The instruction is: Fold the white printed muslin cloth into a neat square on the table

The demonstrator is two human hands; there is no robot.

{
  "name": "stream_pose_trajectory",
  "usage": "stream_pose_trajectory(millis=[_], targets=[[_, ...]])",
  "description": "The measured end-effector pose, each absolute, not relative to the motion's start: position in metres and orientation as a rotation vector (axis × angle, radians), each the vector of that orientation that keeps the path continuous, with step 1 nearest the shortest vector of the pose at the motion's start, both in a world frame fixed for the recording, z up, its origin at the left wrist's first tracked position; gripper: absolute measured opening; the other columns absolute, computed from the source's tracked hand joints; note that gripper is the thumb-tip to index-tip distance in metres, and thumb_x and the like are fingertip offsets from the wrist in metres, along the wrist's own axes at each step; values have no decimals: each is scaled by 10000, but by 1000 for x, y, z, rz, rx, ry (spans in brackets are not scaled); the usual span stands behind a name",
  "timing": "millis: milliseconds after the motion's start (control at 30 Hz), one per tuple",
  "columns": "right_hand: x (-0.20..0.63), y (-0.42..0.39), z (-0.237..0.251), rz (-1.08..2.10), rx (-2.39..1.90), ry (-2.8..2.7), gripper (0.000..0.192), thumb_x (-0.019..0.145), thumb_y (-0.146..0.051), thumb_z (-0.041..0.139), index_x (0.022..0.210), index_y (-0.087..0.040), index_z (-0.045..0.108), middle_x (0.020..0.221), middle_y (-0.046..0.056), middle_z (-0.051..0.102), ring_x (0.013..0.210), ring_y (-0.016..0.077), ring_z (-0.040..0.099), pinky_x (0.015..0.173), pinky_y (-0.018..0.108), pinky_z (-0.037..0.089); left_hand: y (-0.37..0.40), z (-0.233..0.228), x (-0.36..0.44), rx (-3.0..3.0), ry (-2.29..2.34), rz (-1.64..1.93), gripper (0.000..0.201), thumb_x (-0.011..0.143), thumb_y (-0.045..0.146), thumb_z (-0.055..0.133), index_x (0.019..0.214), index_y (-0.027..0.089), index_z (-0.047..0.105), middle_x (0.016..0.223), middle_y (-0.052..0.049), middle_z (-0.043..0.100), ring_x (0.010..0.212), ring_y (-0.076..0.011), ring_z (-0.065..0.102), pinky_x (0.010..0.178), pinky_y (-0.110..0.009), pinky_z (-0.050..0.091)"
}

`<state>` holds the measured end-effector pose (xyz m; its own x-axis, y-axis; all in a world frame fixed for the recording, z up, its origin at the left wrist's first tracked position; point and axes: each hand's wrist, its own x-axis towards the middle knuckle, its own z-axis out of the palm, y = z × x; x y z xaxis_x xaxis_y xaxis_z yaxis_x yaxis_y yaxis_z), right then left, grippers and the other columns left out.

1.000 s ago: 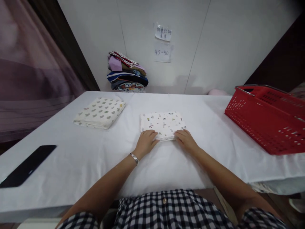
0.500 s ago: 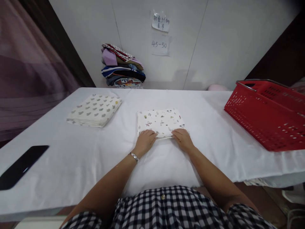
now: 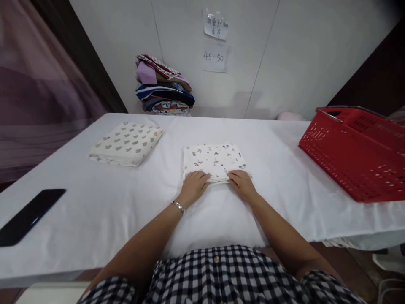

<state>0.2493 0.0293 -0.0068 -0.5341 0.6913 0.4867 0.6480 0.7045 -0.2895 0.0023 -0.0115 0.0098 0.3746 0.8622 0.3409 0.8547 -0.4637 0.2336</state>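
Folded printed cloth (image 3: 213, 160): small square, white with scattered little motifs, lying flat at the middle of the worktop (image 3: 104, 207), which is covered in a white sheet.

Nearest to me: checked shirt (image 3: 221, 274) at the bottom edge, both bare forearms running out over the sheet. A metal bracelet (image 3: 179, 207) sits on the left wrist.

My left hand (image 3: 193, 186) rests at the cloth's near left corner, fingers curled over the edge. My right hand (image 3: 242, 184) rests at the near right corner in the same way. Both hands are partly closed, fingertips touching the near hem; I cannot tell whether they pinch the layers or only press on them, as the fingers hide the edge.

Left, near the worktop edge: a black phone (image 3: 28, 216), flat, well apart from the hands.

Farther left, beyond the hands: a second folded cloth (image 3: 126, 143), cream with small green shapes, apart from the first.

Right: a red plastic basket (image 3: 357, 156), slotted walls, metal handle at the rim.

Far edge, against the wall: a stack of folded clothes (image 3: 164, 90), mixed colours. Above it, two paper notes (image 3: 215, 42); the lower reads "45-50".
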Motion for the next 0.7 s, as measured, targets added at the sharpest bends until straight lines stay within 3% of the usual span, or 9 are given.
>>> stream_pose_trajectory(millis=[367, 700], targets=[[242, 30, -6, 38, -1072, -2314, 225, 905, -221, 442, 1056, -209, 609, 1035, 85, 621, 972, 230, 528, 839, 397, 398, -12, 17, 21, 2664, 1660, 543, 376, 790, 35, 413, 1100, 199, 551, 979, -76, 590, 934, -223, 505, 783, -375, 389], [245, 26, -7, 59, -1040, -2323, 224, 911, -236, 422, 1047, -215, 599, 1012, 88, 615, 964, 227, 533, 850, 398, 407, -18, 15, 16, 2640, 1622, 576, 312, 827, 96, 402, 1073, 202, 562, 987, -80, 591, 956, -227, 500, 806, -388, 393]])
